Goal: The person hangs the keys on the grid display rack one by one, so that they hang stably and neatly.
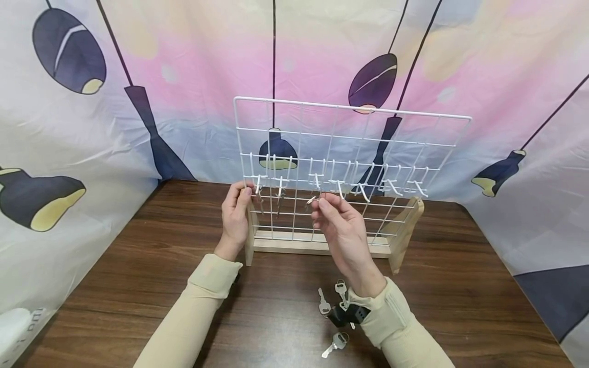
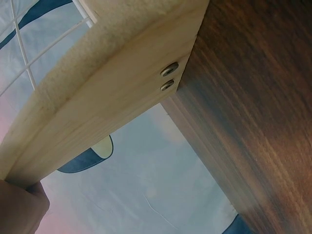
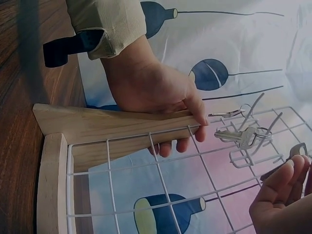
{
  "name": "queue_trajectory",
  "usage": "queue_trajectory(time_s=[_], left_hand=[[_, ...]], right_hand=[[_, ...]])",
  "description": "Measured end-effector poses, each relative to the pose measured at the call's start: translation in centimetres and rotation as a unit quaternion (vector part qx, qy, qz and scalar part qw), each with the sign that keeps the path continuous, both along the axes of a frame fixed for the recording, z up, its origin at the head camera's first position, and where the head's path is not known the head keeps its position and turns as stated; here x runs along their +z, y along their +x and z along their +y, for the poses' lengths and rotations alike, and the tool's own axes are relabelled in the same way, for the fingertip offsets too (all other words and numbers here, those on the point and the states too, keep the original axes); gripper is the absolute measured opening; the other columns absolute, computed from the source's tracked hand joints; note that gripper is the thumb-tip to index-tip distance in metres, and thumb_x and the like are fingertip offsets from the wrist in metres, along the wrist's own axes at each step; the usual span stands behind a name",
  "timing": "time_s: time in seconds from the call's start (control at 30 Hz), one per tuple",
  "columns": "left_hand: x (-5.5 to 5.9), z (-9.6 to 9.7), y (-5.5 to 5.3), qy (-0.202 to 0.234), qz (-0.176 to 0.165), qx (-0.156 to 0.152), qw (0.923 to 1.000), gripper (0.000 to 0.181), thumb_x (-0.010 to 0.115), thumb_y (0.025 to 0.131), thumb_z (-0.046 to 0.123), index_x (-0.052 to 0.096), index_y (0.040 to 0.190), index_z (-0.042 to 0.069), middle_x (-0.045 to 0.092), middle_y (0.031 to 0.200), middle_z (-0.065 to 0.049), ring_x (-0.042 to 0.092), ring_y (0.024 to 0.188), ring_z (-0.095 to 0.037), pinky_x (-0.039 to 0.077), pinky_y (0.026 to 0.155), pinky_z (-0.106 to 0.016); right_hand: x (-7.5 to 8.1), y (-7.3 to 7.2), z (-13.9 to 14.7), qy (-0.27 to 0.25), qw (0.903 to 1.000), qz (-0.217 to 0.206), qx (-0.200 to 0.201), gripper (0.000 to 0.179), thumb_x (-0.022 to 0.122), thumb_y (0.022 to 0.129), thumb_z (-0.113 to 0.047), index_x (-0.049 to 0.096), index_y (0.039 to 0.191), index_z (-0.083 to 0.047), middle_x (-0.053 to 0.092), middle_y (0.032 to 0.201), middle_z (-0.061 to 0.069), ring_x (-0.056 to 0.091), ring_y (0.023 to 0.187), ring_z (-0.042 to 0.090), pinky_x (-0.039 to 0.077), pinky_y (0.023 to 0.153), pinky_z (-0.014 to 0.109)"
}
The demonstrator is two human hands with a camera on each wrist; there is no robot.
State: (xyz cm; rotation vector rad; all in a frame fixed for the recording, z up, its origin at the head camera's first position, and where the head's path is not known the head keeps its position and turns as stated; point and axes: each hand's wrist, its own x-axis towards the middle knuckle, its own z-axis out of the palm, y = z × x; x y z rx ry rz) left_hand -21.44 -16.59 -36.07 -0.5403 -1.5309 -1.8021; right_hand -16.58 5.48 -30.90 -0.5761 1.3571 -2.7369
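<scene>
A white wire grid rack [image 1: 354, 107] stands on the table in a wooden frame. My left hand [image 1: 235, 214] grips the left wooden upright [image 2: 107, 92]; in the right wrist view its fingers wrap round that upright. Between thumb and fingers my right hand [image 1: 342, 225] pinches a key [image 1: 311, 201] by its ring, just below the third hook [image 1: 316, 180] from the left. In the right wrist view that key is partly hidden by the fingertips. One key [image 3: 243, 138] and another key [image 3: 225, 115] hang by rings from the two leftmost hooks.
Several loose keys [image 1: 336, 345] lie on the brown table [image 1: 276, 317] near the right wrist, partly covered by a black wrist strap [image 1: 359, 312]. More white hooks [image 1: 362, 191] line the rack to the right. A printed cloth [image 1: 198, 66] hangs behind.
</scene>
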Motion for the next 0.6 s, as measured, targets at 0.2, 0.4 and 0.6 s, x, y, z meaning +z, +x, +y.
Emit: queue_trajectory(time_s=[0.2,0.4,0.6], left_hand=[[0.00,-0.01,0.00,-0.001,-0.002,-0.001,1.0000,0.026,0.041,0.102,0.004,0.048,0.106,-0.020,0.057,0.093,-0.005,0.056,0.078,-0.015,0.048,0.074,-0.027],[0.13,0.11,0.06,0.010,-0.002,-0.010,0.9999,0.025,0.040,0.102,0.002,0.045,0.104,-0.022,0.057,0.092,-0.003,0.056,0.077,-0.015,0.049,0.074,-0.026],[0.10,0.10,0.06,0.010,-0.002,-0.009,0.9999,0.026,0.040,0.102,0.003,0.045,0.105,-0.023,0.057,0.092,-0.004,0.057,0.077,-0.016,0.049,0.074,-0.025]], right_hand=[[-0.07,-0.14,0.01,0.004,1.0000,-0.008,-0.002,0.011,0.057,0.096,-0.002,0.066,0.097,-0.008,0.067,0.090,0.004,0.061,0.076,0.011,0.048,0.065,0.022],[-0.14,-0.30,0.04,0.008,0.9999,-0.010,0.000,0.011,0.057,0.096,-0.002,0.066,0.098,-0.008,0.067,0.091,0.003,0.061,0.077,0.011,0.048,0.065,0.022],[-0.30,-0.46,0.15,0.012,0.9998,-0.013,0.002,0.007,0.059,0.096,-0.005,0.063,0.101,-0.006,0.065,0.089,0.003,0.060,0.075,0.011,0.047,0.065,0.022]])
